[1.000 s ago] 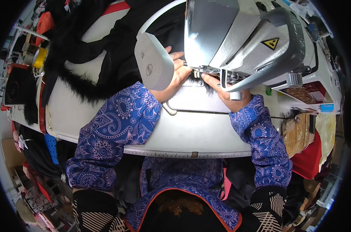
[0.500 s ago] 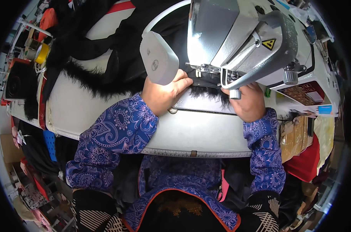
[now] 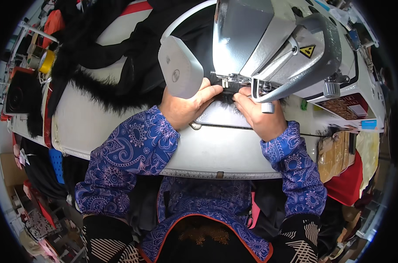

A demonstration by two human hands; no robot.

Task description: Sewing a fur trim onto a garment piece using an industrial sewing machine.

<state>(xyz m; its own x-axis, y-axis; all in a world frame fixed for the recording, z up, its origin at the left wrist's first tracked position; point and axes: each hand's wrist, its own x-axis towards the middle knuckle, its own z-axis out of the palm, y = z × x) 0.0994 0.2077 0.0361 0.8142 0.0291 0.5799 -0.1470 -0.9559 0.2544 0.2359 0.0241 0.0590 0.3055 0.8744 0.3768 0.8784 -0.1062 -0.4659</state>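
Note:
Black fabric [image 3: 144, 50] with a fluffy black fur trim [image 3: 107, 93] spreads left from a grey-and-white sewing machine [image 3: 242, 39]. Its edge runs beneath the presser foot [image 3: 225, 83]. Just left of the foot, my left hand [image 3: 185, 105] has its fingers closed at the fabric's edge, its top partly covered by a pale grey rounded block [image 3: 178, 65] on a curved white arm. My right hand [image 3: 263, 116] pinches the fabric close to the foot on the other side, fingertips bent in. Tufts of fur stick out between the two hands.
A white table [image 3: 216, 149] has a measuring tape [image 3: 194, 174] along its front edge. At the right stand a taped cardboard box [image 3: 332, 153] and red cloth [image 3: 345, 184]. A yellow tape roll [image 3: 47, 61] and a black speaker [image 3: 21, 92] are at the left.
My right hand has moved left along the fabric, closer to the presser foot and my left hand. The left hand's fingers have shifted slightly toward the foot. Less fur shows between the hands.

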